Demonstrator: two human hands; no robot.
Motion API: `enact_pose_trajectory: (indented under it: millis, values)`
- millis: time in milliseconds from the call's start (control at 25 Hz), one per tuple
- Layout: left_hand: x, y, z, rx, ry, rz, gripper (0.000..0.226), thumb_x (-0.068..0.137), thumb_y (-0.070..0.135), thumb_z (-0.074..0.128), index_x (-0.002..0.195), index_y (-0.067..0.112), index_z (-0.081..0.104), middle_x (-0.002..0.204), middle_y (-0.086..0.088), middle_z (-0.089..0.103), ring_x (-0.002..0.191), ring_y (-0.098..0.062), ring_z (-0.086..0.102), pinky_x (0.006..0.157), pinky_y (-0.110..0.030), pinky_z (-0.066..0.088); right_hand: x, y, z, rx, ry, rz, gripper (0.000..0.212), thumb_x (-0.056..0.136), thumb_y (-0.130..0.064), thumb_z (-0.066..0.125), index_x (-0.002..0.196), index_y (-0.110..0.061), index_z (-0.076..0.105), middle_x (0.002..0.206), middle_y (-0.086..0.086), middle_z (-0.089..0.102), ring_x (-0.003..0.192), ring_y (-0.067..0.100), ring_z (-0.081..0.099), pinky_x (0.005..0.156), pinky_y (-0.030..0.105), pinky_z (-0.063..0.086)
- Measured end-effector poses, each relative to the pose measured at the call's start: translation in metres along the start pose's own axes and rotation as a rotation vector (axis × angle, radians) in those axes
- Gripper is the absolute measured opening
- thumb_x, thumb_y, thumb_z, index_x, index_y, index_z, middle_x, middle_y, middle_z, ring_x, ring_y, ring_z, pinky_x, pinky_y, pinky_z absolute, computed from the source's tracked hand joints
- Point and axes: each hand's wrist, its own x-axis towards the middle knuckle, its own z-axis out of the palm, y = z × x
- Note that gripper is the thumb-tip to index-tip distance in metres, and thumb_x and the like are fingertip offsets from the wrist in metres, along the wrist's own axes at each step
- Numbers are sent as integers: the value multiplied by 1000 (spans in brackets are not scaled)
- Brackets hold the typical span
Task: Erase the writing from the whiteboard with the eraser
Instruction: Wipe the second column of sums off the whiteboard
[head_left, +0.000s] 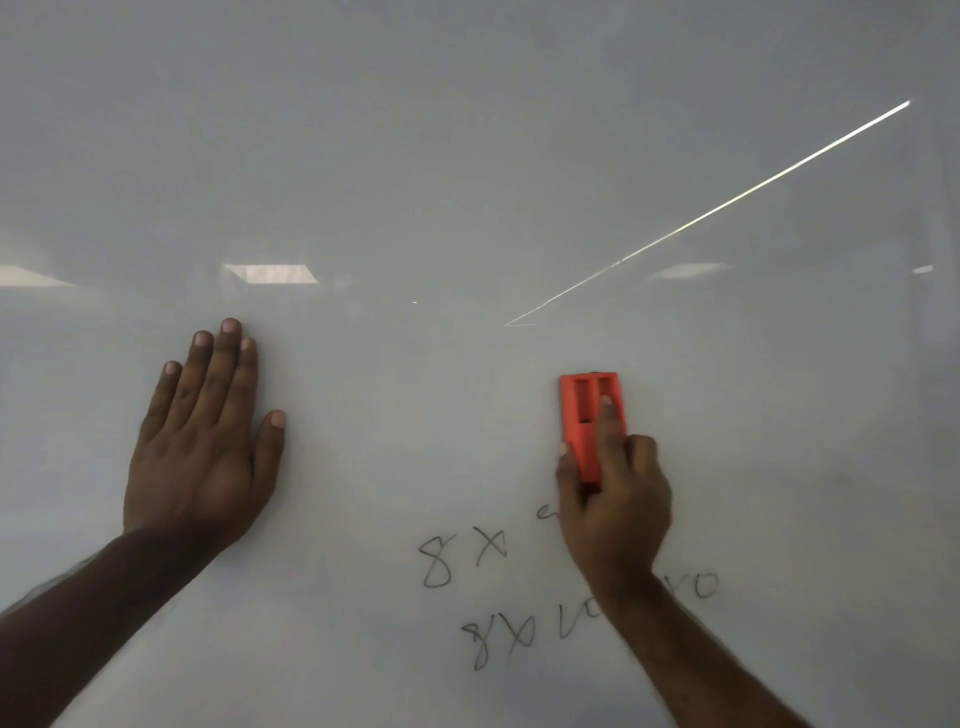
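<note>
The fingers (610, 431) of the right hand (615, 504) are closed around the orange eraser (587, 415), with the forefinger laid along its back and the thumb pressed to its left edge. The eraser is held upright against the whiteboard (467, 156), just above the writing (467, 561), part of which is hidden by the wrist. The left hand (202, 441) is spread flat on the board, well apart, nothing gripped.
</note>
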Motion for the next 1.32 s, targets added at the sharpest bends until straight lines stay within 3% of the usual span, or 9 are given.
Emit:
enact_pose_trajectory:
  millis: [240, 400, 520, 800, 1000, 1200, 1320]
  values:
    - [-2, -1, 1, -1, 8, 8, 69, 103, 40, 29, 162, 5, 20, 171, -11, 15, 159, -28, 13, 129, -46, 12, -50, -91, 22, 50, -181, -318, 59, 96, -46, 51, 147, -20, 43, 88, 5, 48, 73, 26, 45, 62, 37, 35]
    - [-3, -3, 0, -5, -18, 8, 69, 103, 41, 28, 162, 6, 17, 172, -9, 12, 159, -26, 10, 129, -47, 12, -76, -82, 19, 4, -222, -589, 58, 97, -43, 51, 149, -20, 41, 91, 6, 52, 73, 25, 47, 63, 36, 35]
    - [-5, -4, -2, -1, -1, 22, 69, 103, 40, 30, 161, 4, 20, 171, -11, 15, 159, -28, 13, 129, -47, 13, -71, -51, 8, -38, -242, -683, 58, 96, -43, 54, 147, -20, 44, 90, 7, 56, 71, 27, 49, 63, 36, 36]
    - [-7, -7, -2, 3, -10, 40, 69, 103, 40, 30, 162, 6, 17, 171, -9, 12, 159, -25, 9, 129, -42, 8, -10, 37, -19, -134, -154, -342, 58, 93, -42, 53, 142, -11, 51, 84, 11, 53, 67, 31, 50, 59, 38, 41]
    - [-8, -5, -2, -10, -19, 29, 69, 103, 40, 29, 162, 6, 18, 171, -10, 12, 159, -26, 10, 129, -44, 9, -12, 78, -33, -175, -79, -95, 60, 95, -43, 50, 143, -7, 47, 85, 15, 52, 60, 28, 48, 54, 35, 43]
    - [-11, 0, 0, -1, -3, 8, 69, 104, 40, 28, 162, 4, 18, 171, -11, 13, 159, -27, 10, 129, -47, 10, -39, 62, -29, -129, 8, 122, 62, 92, -42, 51, 143, -9, 48, 87, 17, 52, 59, 34, 53, 53, 37, 45]
    - [-12, 3, 3, 11, 11, -5, 69, 105, 40, 26, 162, 4, 17, 171, -11, 11, 159, -27, 8, 129, -45, 9, -59, 20, -14, -74, 1, 105, 60, 91, -43, 53, 141, -9, 52, 86, 15, 54, 58, 33, 52, 52, 35, 43]
